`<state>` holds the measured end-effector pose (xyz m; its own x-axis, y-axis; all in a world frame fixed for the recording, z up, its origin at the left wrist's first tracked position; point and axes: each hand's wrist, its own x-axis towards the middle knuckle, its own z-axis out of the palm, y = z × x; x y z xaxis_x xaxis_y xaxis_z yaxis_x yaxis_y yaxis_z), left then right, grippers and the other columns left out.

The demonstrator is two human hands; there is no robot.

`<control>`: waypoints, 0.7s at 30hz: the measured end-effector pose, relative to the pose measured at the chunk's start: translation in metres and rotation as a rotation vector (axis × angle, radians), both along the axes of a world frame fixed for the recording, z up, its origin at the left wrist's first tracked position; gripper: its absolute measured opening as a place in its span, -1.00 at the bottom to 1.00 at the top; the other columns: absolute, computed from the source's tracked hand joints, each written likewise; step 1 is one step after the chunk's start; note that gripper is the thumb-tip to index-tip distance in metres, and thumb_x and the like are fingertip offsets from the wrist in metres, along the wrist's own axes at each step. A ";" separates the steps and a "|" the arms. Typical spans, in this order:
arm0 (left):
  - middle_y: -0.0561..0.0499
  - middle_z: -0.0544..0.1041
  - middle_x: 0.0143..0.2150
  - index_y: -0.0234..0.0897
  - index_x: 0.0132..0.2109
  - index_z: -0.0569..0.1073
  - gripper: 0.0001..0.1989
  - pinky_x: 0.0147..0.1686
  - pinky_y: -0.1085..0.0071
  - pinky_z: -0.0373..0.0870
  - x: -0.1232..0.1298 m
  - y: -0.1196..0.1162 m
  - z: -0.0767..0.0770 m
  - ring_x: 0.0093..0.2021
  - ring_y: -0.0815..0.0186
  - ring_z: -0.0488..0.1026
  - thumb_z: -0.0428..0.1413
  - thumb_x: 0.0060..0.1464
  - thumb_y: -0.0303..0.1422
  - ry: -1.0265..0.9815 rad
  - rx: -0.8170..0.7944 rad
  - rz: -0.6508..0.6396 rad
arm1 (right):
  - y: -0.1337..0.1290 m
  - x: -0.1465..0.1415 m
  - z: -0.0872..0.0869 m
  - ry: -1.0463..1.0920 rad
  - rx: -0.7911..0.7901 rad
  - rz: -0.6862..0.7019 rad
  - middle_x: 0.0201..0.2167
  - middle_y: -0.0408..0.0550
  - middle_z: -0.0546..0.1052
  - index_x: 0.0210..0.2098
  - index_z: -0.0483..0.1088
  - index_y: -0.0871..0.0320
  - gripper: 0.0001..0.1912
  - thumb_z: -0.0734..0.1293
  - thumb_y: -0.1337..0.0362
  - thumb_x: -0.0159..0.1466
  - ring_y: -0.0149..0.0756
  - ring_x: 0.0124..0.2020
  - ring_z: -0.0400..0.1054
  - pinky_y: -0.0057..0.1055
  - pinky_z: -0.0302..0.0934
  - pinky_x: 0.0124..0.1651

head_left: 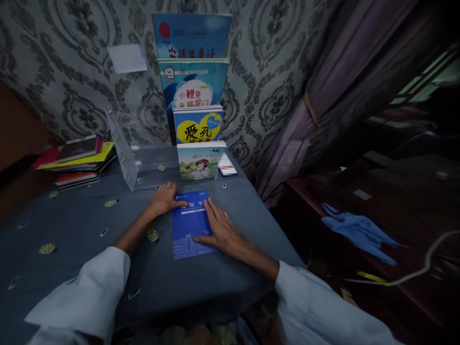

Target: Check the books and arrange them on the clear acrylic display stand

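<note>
A blue booklet [190, 225] with white print and "2022" on its cover lies flat on the cloth-covered table [244, 225]. My left hand [167, 199] rests at its upper left edge, the thumb lying over the cover. Along the right edge lies my right hand [221, 227], fingers stretched out and thumb spread across the lower part of the cover. Just beyond the booklet, a clear acrylic book stand [154, 160] holds a stepped row of upright books, the front one a green picture-covered book [199, 165].
At the left lies a stack of books and folders [77, 155]. A pixelated white item [227, 165] stands right of the upright books. A white paper [127, 58] shows against the patterned wall. To the right, a blue glove [359, 230] and a pale cable [427, 261] lie on a dark red surface.
</note>
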<state>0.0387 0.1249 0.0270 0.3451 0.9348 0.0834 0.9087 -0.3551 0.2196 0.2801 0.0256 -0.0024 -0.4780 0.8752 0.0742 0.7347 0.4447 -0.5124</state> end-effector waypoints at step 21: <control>0.03 0.59 -0.39 -0.23 -0.16 0.49 -0.62 -0.63 0.44 0.44 -0.019 -0.043 0.042 -0.48 0.26 0.53 0.30 -0.04 -0.09 -0.797 -0.754 -0.196 | 0.056 0.026 0.010 0.733 -0.403 0.004 -0.56 -0.30 0.39 -0.37 0.27 0.09 -0.77 0.38 0.13 0.21 -0.43 -0.64 0.33 -0.51 0.23 -0.58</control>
<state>0.0196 0.0817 0.0692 0.5931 0.7747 -0.2193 0.3547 -0.0069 0.9350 0.3061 0.0814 0.0072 -0.4339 0.8996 0.0494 0.1525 0.1273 -0.9801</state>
